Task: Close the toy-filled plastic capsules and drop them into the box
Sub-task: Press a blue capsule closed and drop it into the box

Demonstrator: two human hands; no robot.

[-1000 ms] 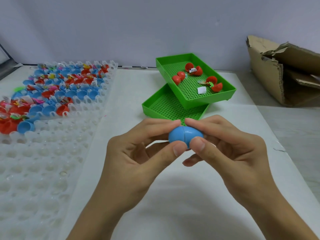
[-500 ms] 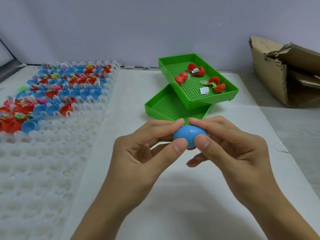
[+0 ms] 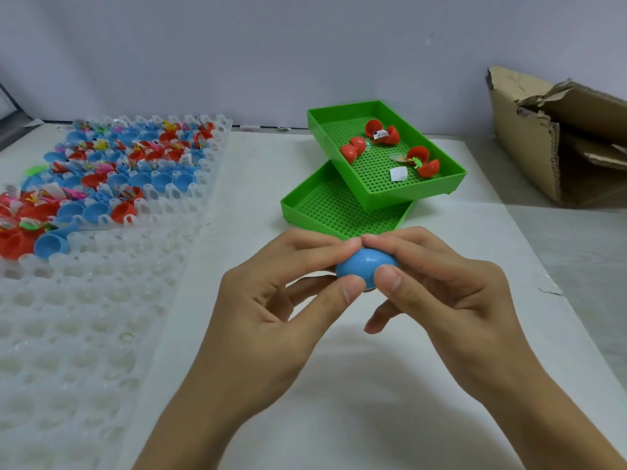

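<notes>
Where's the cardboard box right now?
In the head view the box sits far right at the back, right of the green trays.

Two hands meet above a white counter (image 3: 390,418), the left hand (image 3: 271,310) and right hand (image 3: 451,307) pinching a closed blue capsule (image 3: 361,266) between thumbs and fingers (image 3: 315,252). Behind, stacked green trays (image 3: 342,212) hold open red capsules (image 3: 422,161); a cardboard box (image 3: 522,137) sits far right.
</notes>
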